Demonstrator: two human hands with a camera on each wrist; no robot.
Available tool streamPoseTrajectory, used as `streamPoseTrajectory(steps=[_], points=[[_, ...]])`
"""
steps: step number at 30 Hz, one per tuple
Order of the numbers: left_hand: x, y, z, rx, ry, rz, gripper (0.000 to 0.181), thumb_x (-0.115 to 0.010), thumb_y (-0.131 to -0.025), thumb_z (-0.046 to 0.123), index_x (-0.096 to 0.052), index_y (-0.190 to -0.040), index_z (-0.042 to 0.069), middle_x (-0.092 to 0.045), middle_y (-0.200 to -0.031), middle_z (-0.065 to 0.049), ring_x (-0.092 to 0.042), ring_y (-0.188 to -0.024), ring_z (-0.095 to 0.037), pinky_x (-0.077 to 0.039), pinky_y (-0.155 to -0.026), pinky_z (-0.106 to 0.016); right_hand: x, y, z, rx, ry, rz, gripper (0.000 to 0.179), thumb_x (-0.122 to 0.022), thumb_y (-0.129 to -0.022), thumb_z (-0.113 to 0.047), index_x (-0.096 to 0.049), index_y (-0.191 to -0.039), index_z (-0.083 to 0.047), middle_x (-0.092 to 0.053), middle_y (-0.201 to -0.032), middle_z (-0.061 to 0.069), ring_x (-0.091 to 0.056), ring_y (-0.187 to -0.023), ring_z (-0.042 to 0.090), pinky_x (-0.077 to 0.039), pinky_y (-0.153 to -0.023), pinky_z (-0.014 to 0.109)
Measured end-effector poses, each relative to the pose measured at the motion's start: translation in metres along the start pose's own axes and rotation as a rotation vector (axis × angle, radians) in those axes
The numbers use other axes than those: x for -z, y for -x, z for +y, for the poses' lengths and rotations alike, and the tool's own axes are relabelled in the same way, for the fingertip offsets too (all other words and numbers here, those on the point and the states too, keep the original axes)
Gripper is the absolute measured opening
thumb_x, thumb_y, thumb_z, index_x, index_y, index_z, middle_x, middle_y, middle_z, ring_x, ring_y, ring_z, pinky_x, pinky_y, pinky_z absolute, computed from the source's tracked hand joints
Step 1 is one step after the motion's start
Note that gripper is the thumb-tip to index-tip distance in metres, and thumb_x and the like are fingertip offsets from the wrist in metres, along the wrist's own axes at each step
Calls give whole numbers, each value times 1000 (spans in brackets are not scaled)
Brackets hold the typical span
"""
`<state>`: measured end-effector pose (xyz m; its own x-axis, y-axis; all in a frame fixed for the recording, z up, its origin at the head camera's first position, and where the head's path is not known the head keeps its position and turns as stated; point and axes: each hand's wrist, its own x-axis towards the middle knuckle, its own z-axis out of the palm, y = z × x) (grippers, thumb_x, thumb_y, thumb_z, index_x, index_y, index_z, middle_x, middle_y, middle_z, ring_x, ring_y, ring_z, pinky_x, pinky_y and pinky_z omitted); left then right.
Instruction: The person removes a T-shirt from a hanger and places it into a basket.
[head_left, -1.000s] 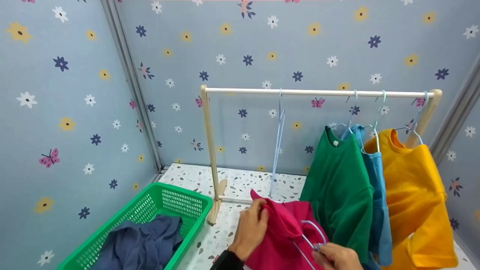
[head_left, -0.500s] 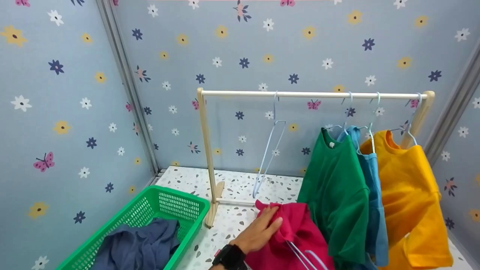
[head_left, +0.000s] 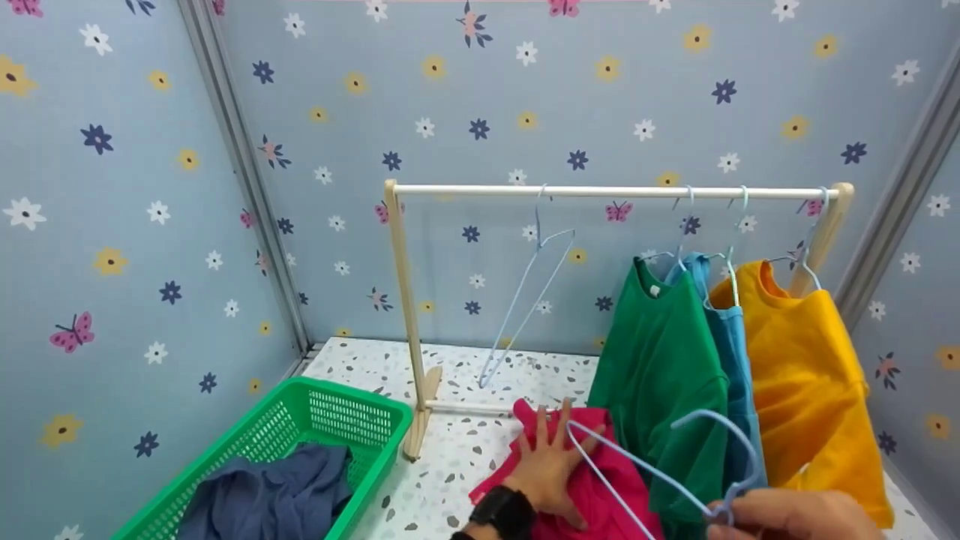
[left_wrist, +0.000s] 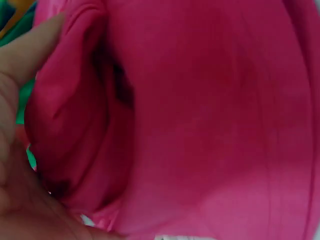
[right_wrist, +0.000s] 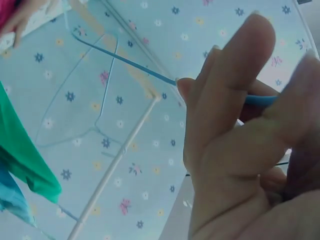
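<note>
My left hand lies with fingers spread on a crumpled pink garment at the front of the table. In the left wrist view the pink cloth fills most of the picture, with the thumb and palm along its left side. My right hand pinches a light blue wire hanger near the base of its hook, and the hanger's far end reaches over the pink cloth. The right wrist view shows the fingers curled around the blue wire.
A wooden rack with a white rail bears a bare blue hanger, a green shirt, a light blue garment and a yellow shirt. Left of it, a green basket holds dark blue cloth.
My right hand has drawn the hanger out of the pink garment, toward the right. The left hand has gone from gripping the cloth to lying spread on it. The bare hanger on the rail has swung.
</note>
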<state>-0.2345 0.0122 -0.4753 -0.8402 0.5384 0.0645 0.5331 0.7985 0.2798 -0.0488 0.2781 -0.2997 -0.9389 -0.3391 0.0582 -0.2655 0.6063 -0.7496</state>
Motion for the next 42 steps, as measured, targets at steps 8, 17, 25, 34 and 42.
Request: streamPoseTrajectory(steps=[8, 17, 25, 34, 42], points=[[-8, -2, 12, 74, -111, -120, 115, -105, -58, 47, -47, -157, 53, -12, -179, -1, -13, -161, -47, -36, -108, -80, 13, -13, -4, 38, -5, 48, 19, -62, -110, -20, -77, -107, -8, -72, -83, 1, -69, -68, 21, -62, -64, 31], [-21, 8, 7, -13, -6, 38, 60, -103, -65, 39, -82, -121, 33, -61, -140, 4, -61, -124, -32, -59, -85, -51, 27, -41, -36, -63, 19, 143, 27, -65, -109, -27, -78, -112, -4, -72, -78, 6, -67, -61, 23, -57, -51, 33], [-17, 32, 8, -65, -31, 346, 23, -79, -63, 4, -74, -79, 20, -60, -88, 8, -61, -66, -14, -50, -55, -28, 49, -104, -61, 67, 135, 295, 25, -65, -108, -19, -77, -111, 3, -75, -78, 6, -69, -59, 21, -58, -53, 29], [87, 86, 1, -142, -40, 546, 24, -72, -66, -5, -65, -75, 16, -61, -88, 4, -62, -66, -14, -51, -59, -26, 62, -181, -75, 79, 118, 358, 27, -61, -110, -15, -76, -110, 7, -76, -95, 19, -74, -71, 20, -58, -57, 24], [172, 165, -27, -39, -82, 629, 31, -74, -68, -11, -61, -75, 16, -66, -99, 0, -56, -64, -13, -50, -57, -24, 68, -225, -89, 9, 21, 367, 26, -62, -107, -9, -76, -104, 13, -74, -84, 15, -70, -61, 15, -57, -53, 25]])
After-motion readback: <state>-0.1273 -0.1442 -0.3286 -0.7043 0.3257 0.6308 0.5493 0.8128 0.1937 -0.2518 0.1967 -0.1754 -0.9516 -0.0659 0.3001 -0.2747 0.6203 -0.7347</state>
